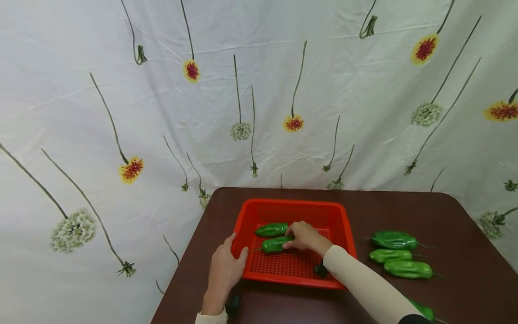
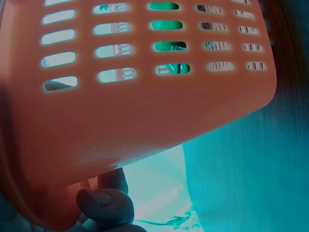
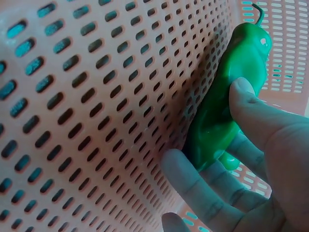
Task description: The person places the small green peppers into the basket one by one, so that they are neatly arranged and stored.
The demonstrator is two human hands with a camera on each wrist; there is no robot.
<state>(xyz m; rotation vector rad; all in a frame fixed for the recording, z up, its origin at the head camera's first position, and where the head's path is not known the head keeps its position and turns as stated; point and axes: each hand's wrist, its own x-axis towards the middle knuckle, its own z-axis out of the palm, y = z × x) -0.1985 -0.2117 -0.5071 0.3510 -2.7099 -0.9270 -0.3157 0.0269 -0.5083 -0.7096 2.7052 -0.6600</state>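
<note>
A red plastic basket (image 1: 297, 202) with slotted sides and floor stands on the table. My left hand (image 1: 224, 265) grips its left rim; in the left wrist view the fingers (image 2: 107, 205) curl at the edge of the basket wall (image 2: 140, 111). Inside the basket my right hand (image 1: 305, 236) holds a green pepper (image 1: 273, 245) by its blunt end, the thumb on one side and fingers on the other. In the right wrist view this pepper (image 3: 231, 92) lies close along the slotted floor, stem pointing away. Just behind it lies a second green pepper (image 1: 271, 230).
Right of the basket lie more green peppers (image 1: 394, 240) in a loose column, one partly behind the right sleeve (image 1: 364, 281). The dark brown table (image 1: 457, 252) ends at a white flower-printed cloth (image 1: 267, 99). A small black device sits at each wrist.
</note>
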